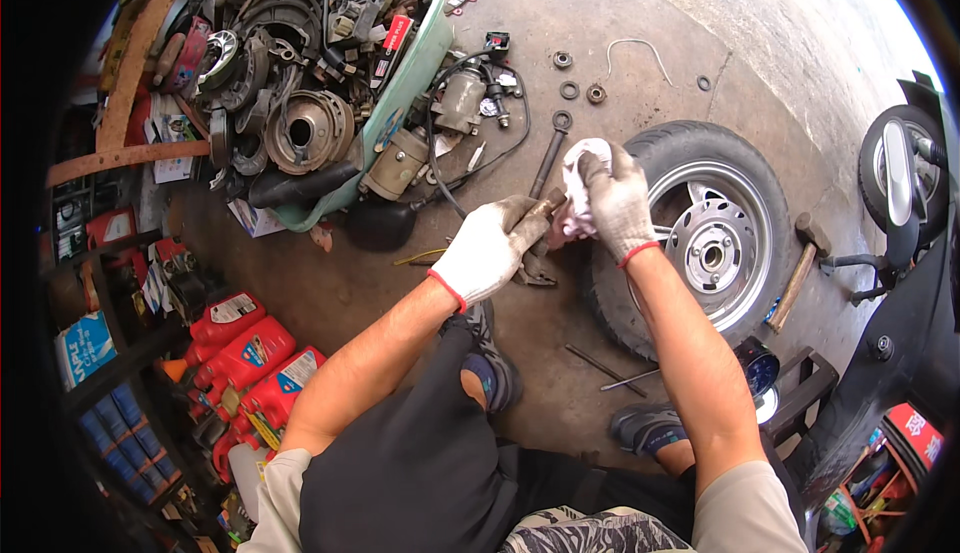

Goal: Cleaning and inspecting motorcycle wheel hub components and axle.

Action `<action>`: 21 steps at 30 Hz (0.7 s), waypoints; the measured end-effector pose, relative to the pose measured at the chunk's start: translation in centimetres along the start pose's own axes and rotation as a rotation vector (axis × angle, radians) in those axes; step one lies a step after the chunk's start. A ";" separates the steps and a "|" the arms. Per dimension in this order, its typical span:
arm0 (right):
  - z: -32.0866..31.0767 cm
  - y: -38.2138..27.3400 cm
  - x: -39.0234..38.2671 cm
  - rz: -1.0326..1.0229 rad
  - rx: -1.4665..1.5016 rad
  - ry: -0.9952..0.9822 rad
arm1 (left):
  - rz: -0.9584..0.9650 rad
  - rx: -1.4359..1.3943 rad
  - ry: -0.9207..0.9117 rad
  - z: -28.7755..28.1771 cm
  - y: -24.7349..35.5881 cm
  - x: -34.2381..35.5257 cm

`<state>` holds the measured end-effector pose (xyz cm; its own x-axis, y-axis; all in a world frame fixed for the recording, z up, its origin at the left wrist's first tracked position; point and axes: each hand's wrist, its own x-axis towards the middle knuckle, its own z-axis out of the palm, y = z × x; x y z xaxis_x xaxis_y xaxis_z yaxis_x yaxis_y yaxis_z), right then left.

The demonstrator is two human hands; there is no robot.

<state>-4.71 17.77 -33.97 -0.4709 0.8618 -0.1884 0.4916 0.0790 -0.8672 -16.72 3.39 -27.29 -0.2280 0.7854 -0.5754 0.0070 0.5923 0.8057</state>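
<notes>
Metal part (551, 202) gripped by gloved left hand (488, 251), 2 o'clock of frame centre; cloth (573, 181) bunched in gloved right hand (617, 203). From hands: wheel (712, 273) laid flat at 3 o'clock, green tub (415, 65) at 10.

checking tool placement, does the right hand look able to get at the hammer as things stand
Probably not directly: the gloved right hand is closed on a whitish cloth, and the wheel lies between that hand and the hammer.
</notes>
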 end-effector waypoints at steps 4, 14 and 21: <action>-2.6 -1.2 -0.8 0.153 0.581 -0.323 | -0.055 0.027 -0.033 -1.1 -0.7 -0.7; -2.3 -3.6 -0.2 -0.810 -0.562 -0.279 | 0.440 0.620 0.238 0.9 -0.2 0.4; -3.2 -4.1 0.5 0.265 0.441 -0.430 | 0.313 0.465 0.174 0.4 -0.2 -0.2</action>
<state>-4.66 19.50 -29.05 -0.6700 0.5405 -0.5088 0.3285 -0.3988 -0.8562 -16.33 3.18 -27.42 -0.3026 0.9178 -0.2571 0.5176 0.3847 0.7643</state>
